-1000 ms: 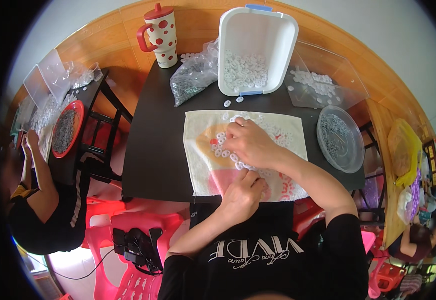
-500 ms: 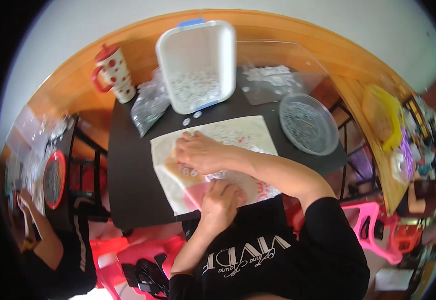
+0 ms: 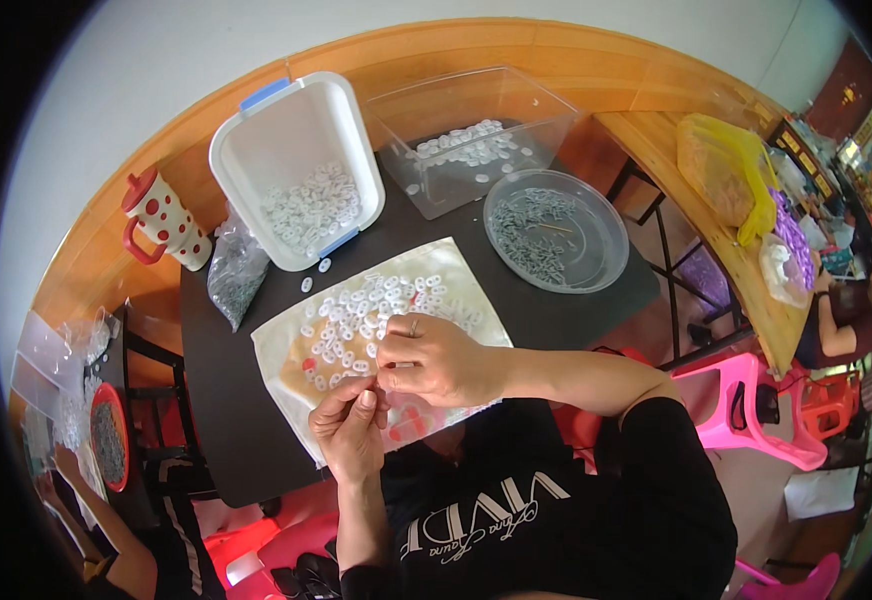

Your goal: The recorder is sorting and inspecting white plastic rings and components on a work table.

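My left hand and my right hand meet fingertip to fingertip over the near part of a pale cloth with red and orange print. Both are closed in a pinch. Whatever sits between the fingers is too small and covered to name. A ring shows on one finger of the right hand. Just beyond them, many small white oval pieces with two dark holes each lie scattered across the cloth. Two similar loose pieces rest on the dark table past the cloth's far edge.
A white bin with oval pieces tilts at the back. Beside it stand a clear box of white pieces, a round clear tub of grey bits, a plastic bag and a dotted tumbler. Another person's arm shows at left.
My hands were apart, the right one reaching among the white pieces. Now it has drawn back and the two hands touch at the fingertips. The whole view has shifted.
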Available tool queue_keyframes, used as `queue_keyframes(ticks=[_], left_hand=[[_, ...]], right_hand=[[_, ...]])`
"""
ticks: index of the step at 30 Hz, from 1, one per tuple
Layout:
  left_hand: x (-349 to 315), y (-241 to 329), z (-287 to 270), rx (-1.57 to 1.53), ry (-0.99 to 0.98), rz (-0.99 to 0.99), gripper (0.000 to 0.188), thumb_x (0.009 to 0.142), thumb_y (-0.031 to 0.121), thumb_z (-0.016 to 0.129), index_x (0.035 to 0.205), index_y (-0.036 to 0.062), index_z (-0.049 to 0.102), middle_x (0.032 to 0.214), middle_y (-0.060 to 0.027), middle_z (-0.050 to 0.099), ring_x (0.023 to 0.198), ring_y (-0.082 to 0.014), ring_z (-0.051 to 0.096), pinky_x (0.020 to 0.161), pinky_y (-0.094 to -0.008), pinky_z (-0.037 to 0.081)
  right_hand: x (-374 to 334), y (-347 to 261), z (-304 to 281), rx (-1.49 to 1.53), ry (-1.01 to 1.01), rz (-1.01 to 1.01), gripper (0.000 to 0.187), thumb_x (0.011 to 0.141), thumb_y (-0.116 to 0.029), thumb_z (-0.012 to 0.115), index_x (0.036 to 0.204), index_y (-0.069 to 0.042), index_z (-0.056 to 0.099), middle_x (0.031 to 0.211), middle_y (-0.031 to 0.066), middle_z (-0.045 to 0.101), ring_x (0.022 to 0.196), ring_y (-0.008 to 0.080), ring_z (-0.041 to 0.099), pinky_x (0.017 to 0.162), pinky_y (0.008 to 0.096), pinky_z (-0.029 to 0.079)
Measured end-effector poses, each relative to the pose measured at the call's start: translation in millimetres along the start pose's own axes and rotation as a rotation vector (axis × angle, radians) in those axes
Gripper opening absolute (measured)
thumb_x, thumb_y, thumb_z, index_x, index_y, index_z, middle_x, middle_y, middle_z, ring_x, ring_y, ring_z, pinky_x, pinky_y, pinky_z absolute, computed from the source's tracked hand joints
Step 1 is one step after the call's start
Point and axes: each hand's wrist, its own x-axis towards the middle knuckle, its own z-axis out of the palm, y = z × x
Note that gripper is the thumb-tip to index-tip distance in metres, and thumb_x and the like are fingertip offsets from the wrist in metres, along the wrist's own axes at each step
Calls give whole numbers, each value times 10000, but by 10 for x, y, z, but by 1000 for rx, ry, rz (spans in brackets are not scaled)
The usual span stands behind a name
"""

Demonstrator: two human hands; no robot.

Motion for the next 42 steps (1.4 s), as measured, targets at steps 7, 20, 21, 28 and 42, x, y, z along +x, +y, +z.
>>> queue_keyframes(ticks=[7, 20, 21, 28, 42], left_hand=[[59, -99, 17, -56, -73, -211, 142, 910, -76, 645, 1021, -2, 694, 911, -92, 701, 762, -135, 641, 629, -232, 518], [130, 78, 318, 1278, -92, 409, 181, 767, -61, 721, 941, -12, 721, 897, -160, 647, 809, -302, 623, 696, -369, 497], [149, 63, 392, 1352, -165, 428, 194, 754, -55, 719, 943, -10, 720, 908, -160, 635, 833, -327, 602, 723, -400, 489], [178, -45, 447, 1469, -327, 450, 179, 700, -52, 703, 871, 0, 703, 901, -148, 594, 870, -349, 552, 758, -433, 460], [71, -176, 280, 432, -47, 41, 199, 853, -103, 690, 1023, -6, 726, 863, -38, 690, 703, -95, 601, 623, -212, 456]], right_hand=[[-197, 80, -65, 33, -126, 24, 158, 720, -24, 694, 868, -40, 642, 914, 67, 581, 858, 267, 570, 744, 369, 494], [-711, 174, -405, 102, -23, 461, 162, 752, 82, 686, 882, -12, 663, 842, 90, 641, 791, 281, 594, 691, 380, 488], [-704, 100, -366, 99, -60, 439, 176, 739, 80, 683, 884, -18, 661, 832, 83, 621, 782, 284, 582, 687, 377, 487], [-688, -109, -416, 29, -54, 409, 244, 697, 73, 688, 913, -37, 663, 849, 66, 610, 779, 279, 576, 687, 377, 492], [-1057, 1089, -1453, -639, -452, 948, 71, 792, -27, 689, 863, -27, 684, 864, 179, 695, 895, 387, 655, 769, 473, 512]])
